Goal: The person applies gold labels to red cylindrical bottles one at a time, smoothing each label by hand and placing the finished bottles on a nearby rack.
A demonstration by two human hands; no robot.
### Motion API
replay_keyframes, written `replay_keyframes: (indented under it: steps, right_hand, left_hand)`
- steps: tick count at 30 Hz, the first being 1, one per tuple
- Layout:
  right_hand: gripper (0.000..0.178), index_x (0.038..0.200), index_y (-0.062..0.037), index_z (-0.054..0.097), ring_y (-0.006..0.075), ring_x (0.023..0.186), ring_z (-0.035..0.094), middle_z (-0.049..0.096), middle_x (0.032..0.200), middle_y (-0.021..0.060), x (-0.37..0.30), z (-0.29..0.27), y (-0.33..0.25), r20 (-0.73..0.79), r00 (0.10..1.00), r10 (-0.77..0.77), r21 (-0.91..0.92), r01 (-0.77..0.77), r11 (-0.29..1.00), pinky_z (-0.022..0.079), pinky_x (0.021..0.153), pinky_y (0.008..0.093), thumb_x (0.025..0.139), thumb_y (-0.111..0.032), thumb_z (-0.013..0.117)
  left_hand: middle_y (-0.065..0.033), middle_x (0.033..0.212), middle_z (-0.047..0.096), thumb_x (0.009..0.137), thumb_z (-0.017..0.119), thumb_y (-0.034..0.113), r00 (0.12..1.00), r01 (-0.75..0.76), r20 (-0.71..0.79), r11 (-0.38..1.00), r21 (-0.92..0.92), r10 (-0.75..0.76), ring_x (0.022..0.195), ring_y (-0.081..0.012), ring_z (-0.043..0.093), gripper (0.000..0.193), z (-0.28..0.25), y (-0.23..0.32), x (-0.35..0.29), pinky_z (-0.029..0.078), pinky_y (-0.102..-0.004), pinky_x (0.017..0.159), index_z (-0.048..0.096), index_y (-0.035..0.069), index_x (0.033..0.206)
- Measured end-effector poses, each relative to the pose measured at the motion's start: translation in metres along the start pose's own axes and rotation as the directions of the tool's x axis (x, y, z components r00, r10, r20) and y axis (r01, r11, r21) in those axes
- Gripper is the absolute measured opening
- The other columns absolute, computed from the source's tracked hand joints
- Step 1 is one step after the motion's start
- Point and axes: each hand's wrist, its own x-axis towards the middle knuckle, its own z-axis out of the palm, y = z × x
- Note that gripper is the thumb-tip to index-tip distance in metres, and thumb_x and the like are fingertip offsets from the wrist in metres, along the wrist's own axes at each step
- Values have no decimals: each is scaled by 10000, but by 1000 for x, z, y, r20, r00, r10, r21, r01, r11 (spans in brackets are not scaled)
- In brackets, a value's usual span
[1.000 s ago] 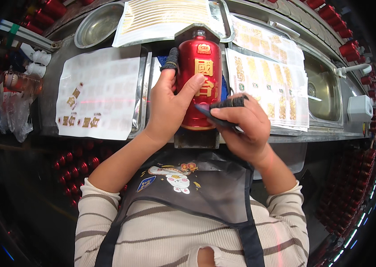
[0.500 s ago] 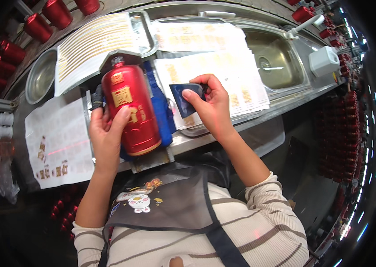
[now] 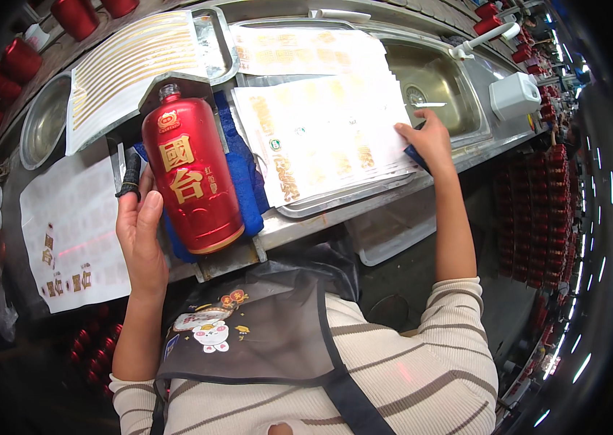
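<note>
A red bottle (image 3: pixel 192 181) with gold lettering leans back on a blue cloth (image 3: pixel 248 209), its dark neck toward the far side. At its left edge, my left hand (image 3: pixel 139 243) is loosely open, thumb raised off the bottle and some fingers partly hidden. A black-wrapped handle with a metal strip (image 3: pixel 129 176) lies by those fingertips; whether they grip it is unclear. My right hand (image 3: pixel 428 141) keeps a dark blue flat scraper (image 3: pixel 414 155), mostly covered by the palm. Its thumb and forefinger are at the right edge of the stacked gold label sheets (image 3: pixel 321 138).
Another label sheet (image 3: pixel 96 232) lies at left, below a gold-striped sheet (image 3: pixel 132 69) and a metal bowl (image 3: pixel 47 119). A steel sink (image 3: pixel 440 90) with white tap (image 3: pixel 486 40) and white jug (image 3: pixel 515 96) stands at right. Red bottles (image 3: pixel 536 217) crowd beyond.
My right hand has moved right with the scraper, from near the bottle to the sheets' far right edge. My left thumb has come off the bottle's front. The view has shifted slightly.
</note>
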Motion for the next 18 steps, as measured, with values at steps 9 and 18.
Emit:
replay_keyframes:
  steps: [9,18]
  right_hand:
    - [274,782,16,673,81,595,548,649,700,15,38,3,40,160,986,-48,383,-17,923,432,561,254,770,-221,809]
    - [207,753,19,655,59,647,518,609,677,-1,-36,-64,-113,317,876,-363,127,340,932,417,599,254,787,-155,760]
  left_hand:
    - [-210,1456,499,1023,492,211,999,34,43,999,2,-34,1363,-234,466,477,-13,1,-7,314,-369,1153,436,-70,1404]
    - [-193,1119,707,1000,496,56,934,-342,75,935,-98,349,995,-197,681,312,-2,45,-7,514,-340,944,586,-98,1257]
